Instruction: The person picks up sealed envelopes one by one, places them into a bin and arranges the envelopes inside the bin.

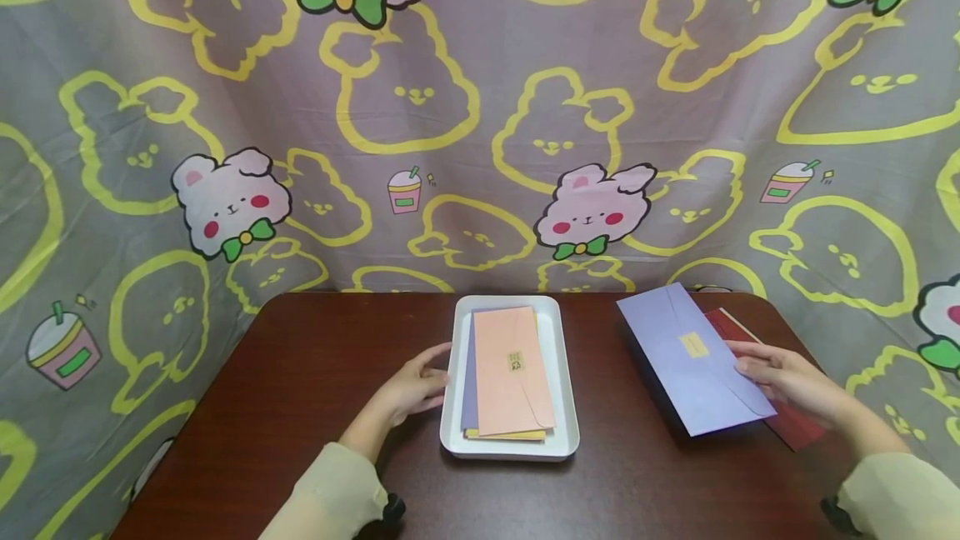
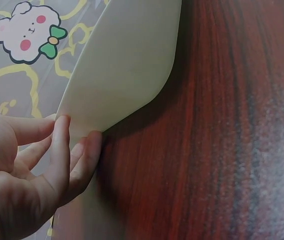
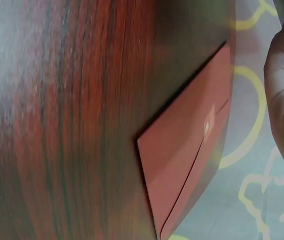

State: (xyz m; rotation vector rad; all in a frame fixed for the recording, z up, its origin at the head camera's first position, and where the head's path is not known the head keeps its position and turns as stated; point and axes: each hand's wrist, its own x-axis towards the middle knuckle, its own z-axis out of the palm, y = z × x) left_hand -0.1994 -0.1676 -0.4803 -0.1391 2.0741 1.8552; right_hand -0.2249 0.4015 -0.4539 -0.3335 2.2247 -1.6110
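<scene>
Lifting purple envelope (image 1: 693, 361), right hand (image 1: 787, 380) pinching it, right of tray (image 1: 566, 390). Left hand (image 1: 408, 386) touches tray, fingers loose. Next I carry it over tray.

Layout of the table (image 1: 300, 407), with clock directions taken from the tray (image 1: 566, 407).

The tray is set at the table's middle, and a stack of envelopes (image 1: 512, 373) is laid in it. The left hand (image 1: 412, 387) is placed at nine o'clock, touching the tray's rim. At three o'clock a single envelope (image 1: 693, 361) is held by the right hand (image 1: 787, 382), raised above another envelope (image 1: 798, 427) lying flat near the table's right edge. A hanging cloth (image 1: 480, 107) is spread behind the table at twelve o'clock.
</scene>
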